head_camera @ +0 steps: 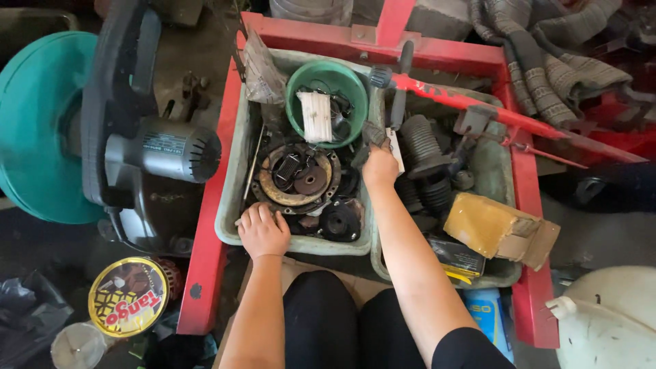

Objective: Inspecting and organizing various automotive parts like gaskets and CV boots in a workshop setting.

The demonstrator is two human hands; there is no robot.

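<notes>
My right hand [380,166] had its fingers [373,137] pinched narrowly on a small dark grey metal part [374,131], lifted just above the dividing rims of the two bins. My left hand [262,231] lay flat with its fingers [254,213] spread and holding nothing, pressing on the near rim of the pale green plastic bin [229,205]. At twelve o'clock from that hand sat a rusty round metal plate with a black hub [301,179], and beyond it a green plastic bowl [326,102] holding a white ribbed piece. At three o'clock from my right hand stood black ribbed rubber boots [418,147] in the second grey-green bin [502,273], with a tan cardboard box [495,229] at five o'clock. I judged it best to keep the left palm steadying the bin while the pinch stayed firm and lifted straight up, clear of neighbouring parts.
</notes>
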